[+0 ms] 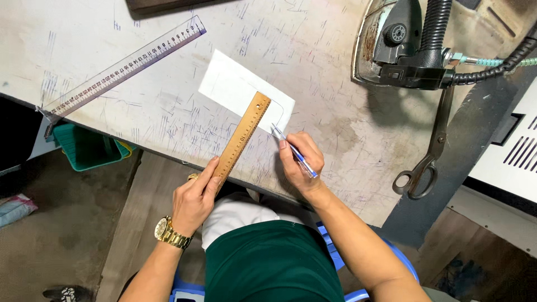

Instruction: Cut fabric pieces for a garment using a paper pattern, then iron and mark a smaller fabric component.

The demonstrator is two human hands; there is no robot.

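Wooden ruler (241,139) is anchor here. Left hand (194,197) pinches its near end, holding it slanted across near edge of white card (239,89). Right hand (300,162), just right of ruler, grips blue pen (292,150), tip at card's corner. Looks partway: curved corner line drawn, rest bare. Scissors (426,150) well right, untouched. Clear ruler (126,66) beyond, iron (403,45) far right.

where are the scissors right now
In the head view, the scissors lie at the table's right edge, just below the steam iron, right of the right hand.
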